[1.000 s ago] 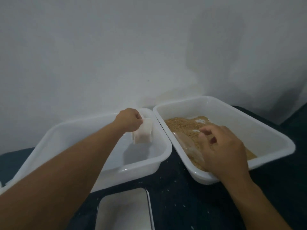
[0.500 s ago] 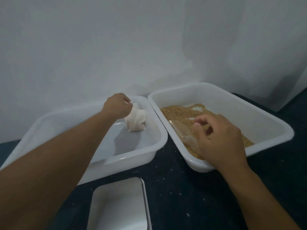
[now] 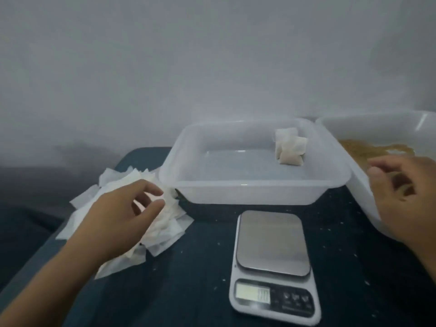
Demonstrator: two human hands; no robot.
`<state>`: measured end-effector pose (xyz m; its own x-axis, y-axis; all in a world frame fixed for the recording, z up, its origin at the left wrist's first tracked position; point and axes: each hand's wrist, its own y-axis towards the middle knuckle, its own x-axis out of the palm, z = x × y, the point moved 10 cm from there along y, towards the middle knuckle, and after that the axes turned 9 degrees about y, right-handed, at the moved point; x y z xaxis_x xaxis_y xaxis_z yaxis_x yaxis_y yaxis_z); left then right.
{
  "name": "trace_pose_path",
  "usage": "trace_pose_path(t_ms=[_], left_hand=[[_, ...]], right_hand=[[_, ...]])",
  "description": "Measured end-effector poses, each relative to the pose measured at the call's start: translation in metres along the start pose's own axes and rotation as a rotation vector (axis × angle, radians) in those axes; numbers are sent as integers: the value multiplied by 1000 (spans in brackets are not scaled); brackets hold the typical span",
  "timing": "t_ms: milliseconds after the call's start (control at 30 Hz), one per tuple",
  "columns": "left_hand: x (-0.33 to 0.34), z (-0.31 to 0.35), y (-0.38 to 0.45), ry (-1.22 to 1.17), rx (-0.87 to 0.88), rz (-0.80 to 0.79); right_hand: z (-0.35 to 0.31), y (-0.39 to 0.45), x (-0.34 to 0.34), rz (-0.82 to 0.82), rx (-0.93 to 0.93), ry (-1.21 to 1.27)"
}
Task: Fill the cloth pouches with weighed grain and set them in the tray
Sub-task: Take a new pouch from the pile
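Head view: nearest you, the flat steel-topped scale (image 3: 273,260) sits between your hands. Your left hand (image 3: 122,215) hovers, fingers loose, over limp empty pouches (image 3: 165,227). Your right hand (image 3: 401,197) grasps nothing. Beyond, two filled pouches (image 3: 290,147) stand in the translucent tray (image 3: 247,187); grain (image 3: 368,149) lies past your right fingers.

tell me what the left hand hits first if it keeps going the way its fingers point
Most likely the pile of empty pouches just under and ahead of the left hand; past that stands the tray. Height above the pile is unclear.

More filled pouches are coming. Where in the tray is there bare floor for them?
The tray floor is bare across its left and middle. Only its far right corner is taken, by two filled pouches standing together against the wall.
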<state>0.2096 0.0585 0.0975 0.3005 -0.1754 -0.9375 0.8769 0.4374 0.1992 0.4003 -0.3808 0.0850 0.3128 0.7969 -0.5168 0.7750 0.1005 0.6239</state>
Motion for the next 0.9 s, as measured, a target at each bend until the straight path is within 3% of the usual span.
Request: trace_pose_path(t_ms=[133,233,333,433,667,767,900], left_hand=[[22,-85,-30,144,-193,-23],[40,-93,-39,143,-169,-64],[41,-76,-36,129,-95,54],[37,-60,-26,154,-78,161],[52,-39,1,226,-123,152],[45,-41,0,121,-147,245],[34,-36,-4,-8,-125,263]], right_hand=[[69,4,28,-71,110,-17],[145,8,56,-137,151,-59],[169,12,68,-186,132,-66],[126,1,67,-227,116,-75],[-25,-25,46,-180,-47,-34],[-53,-26,39,-89,-123,18],[-61,-27,42,-86,-169,37]])
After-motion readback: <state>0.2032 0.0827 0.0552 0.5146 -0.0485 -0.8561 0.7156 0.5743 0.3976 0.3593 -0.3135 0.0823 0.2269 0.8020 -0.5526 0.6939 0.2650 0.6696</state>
